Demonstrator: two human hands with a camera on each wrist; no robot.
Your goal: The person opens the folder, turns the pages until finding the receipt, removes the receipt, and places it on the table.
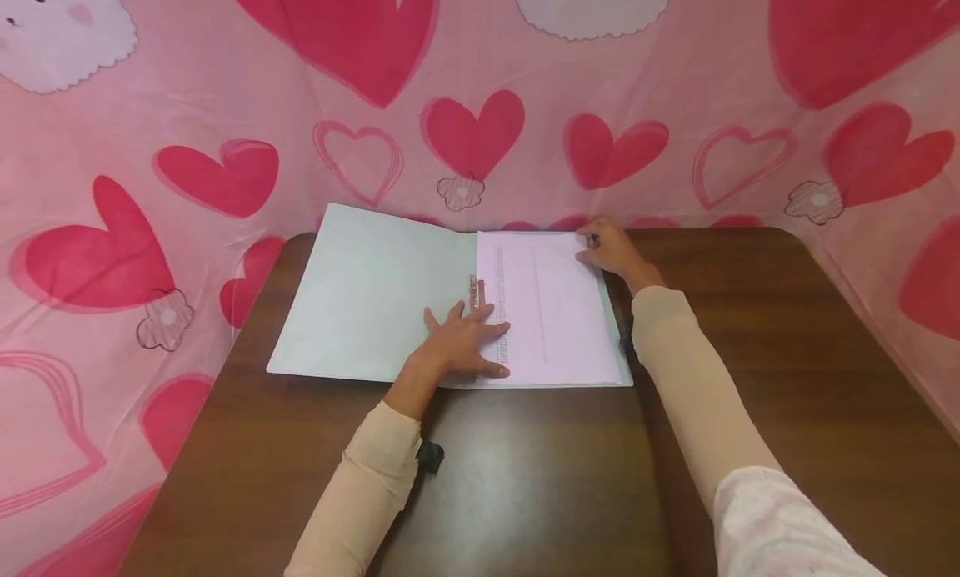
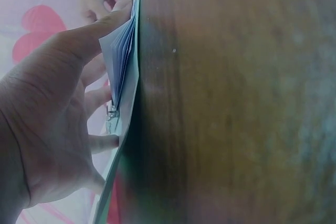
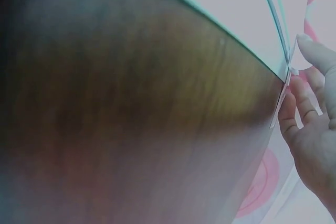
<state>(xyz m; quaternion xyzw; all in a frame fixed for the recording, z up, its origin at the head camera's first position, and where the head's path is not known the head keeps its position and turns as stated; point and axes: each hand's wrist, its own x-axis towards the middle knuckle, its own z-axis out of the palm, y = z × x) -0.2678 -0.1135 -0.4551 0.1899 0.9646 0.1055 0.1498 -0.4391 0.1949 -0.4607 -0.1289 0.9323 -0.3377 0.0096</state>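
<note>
A pale grey-green folder (image 1: 360, 298) lies spread on the table, its left cover bare. On its right side is a stack of paper (image 1: 566, 310), the top sheet printed with a column of small text and a long thin line. A metal fastener (image 1: 474, 293) shows at the fold. My left hand (image 1: 465, 343) rests with fingers spread over the fold and the paper's left edge; the left wrist view shows the sheets (image 2: 118, 56) fanned at their lower edge under the thumb. My right hand (image 1: 611, 248) pinches the paper's far right corner, thumb on the sheet and fingers at the edge.
The dark wooden table (image 1: 540, 485) reaches toward me and to the right of the folder. Behind it hangs a pink cloth (image 1: 555, 77) with hearts, close to the table's far edge. A small black item (image 1: 431, 457) sits at the left wrist.
</note>
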